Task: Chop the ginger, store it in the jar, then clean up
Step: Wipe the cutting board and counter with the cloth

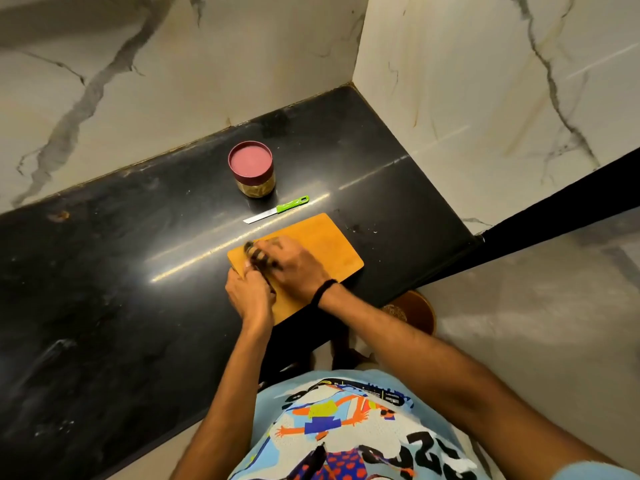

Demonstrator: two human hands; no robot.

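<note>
Cutting board: a wooden cutting board (329, 244) lies at the near edge of the black countertop (138, 237), with no chopped pieces visible on its bare right half.
Right hand: the right hand (294, 265) is on the board's 9 o'clock end, fingers bent down over a small dark thing (255, 255). Blur hides whether they grip it or only press it.
Left hand: the left hand (249, 292) is touching the right, at the board's 8 o'clock corner. Its fingers are curled, but what they hold I cannot tell.
Knife: a green-handled knife (277, 210) lies on the counter, untouched, just beyond the board at 11 o'clock.
Jar: the jar (254, 190) is farther out at 11 o'clock, maroon lid (250, 161) on, with pale brownish contents showing through the glass.
Ginger: none is plainly seen loose, so it is probably inside the jar.
Progress: chopping and storing look done. The hands seem to be cleaning the board, and the knife and board are not yet put away.
</note>
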